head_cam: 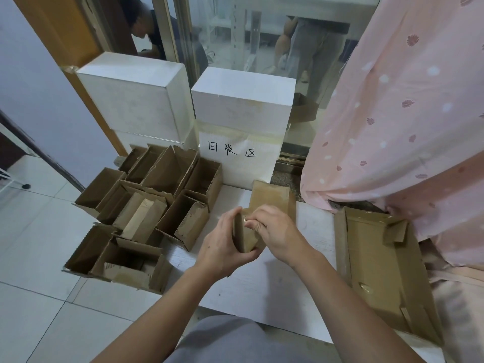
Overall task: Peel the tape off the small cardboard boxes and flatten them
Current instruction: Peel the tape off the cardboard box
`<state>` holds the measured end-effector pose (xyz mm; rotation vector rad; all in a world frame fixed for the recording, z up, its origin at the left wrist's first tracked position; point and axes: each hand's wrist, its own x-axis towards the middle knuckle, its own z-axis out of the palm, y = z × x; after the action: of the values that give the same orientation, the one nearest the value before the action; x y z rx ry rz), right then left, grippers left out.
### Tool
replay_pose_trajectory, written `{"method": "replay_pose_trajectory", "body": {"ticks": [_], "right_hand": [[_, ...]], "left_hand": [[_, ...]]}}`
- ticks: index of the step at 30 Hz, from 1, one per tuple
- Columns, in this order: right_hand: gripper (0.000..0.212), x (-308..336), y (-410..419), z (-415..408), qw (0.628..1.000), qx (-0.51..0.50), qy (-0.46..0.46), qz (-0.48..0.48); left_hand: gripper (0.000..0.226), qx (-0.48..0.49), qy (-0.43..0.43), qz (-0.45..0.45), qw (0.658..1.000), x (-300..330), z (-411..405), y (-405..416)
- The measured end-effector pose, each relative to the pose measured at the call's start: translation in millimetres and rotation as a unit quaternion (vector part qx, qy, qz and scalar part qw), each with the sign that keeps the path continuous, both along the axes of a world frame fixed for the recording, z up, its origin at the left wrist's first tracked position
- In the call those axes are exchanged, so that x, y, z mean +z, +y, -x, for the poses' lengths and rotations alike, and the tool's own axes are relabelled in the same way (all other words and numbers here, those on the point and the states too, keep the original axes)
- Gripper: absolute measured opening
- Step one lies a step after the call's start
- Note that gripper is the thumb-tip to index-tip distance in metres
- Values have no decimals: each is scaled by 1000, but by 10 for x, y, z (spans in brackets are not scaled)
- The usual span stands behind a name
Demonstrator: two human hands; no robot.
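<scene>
I am clamping my left grip around the small box, right grip pinching tape at twelve o'clock; peeling slowly should avoid tearing.

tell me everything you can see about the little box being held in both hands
The small cardboard box is plain brown corrugated card, held just above the white table. The left hand cups its near end and left face; the right hand pinches at its top edge, where a glossy bit of tape seems to show. The hands hide much of it.
</scene>
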<state>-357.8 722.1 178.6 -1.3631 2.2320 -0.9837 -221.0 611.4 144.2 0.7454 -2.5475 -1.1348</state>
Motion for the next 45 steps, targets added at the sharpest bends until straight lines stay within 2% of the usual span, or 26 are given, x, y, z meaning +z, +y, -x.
{"method": "replay_pose_trajectory", "body": {"ticks": [3,6,7,12,16,22,28,33,37,40,45], "right_hand": [[36,-3,3,-18,1000,-19,7,13],[63,52,9,-49,1000,-20,-11,-22],[64,59,3,-53,999,-23,-12,-36],[18,29,-25,-83,996,-66,62,-10],[14,30,-22,-91,995,-74,70,-15],[14,10,-26,-57,996,-87,28,-14],[11,7,-36,-20,993,-117,-2,16],[18,59,-58,-7,996,-87,3,11],[11,52,-44,18,994,-97,-21,38],[8,44,-38,-19,992,-85,-62,70],[24,101,6,-20,986,-68,-145,54]], "left_hand": [[104,0,1,1,1000,-20,8,9],[104,-3,-4,14,1000,-64,1,-7],[104,-5,-6,17,1000,-75,-5,-11],[101,-29,2,45,999,-122,2,16],[99,-29,-2,60,998,-113,22,8],[97,5,-7,54,999,-81,57,21],[98,-18,4,39,999,-83,11,-24],[100,-28,23,53,998,-91,-21,-44],[100,-22,31,39,999,-92,-39,-32],[98,-7,30,18,999,-77,-15,-9],[97,-16,33,-9,999,-64,-19,-24]]}}
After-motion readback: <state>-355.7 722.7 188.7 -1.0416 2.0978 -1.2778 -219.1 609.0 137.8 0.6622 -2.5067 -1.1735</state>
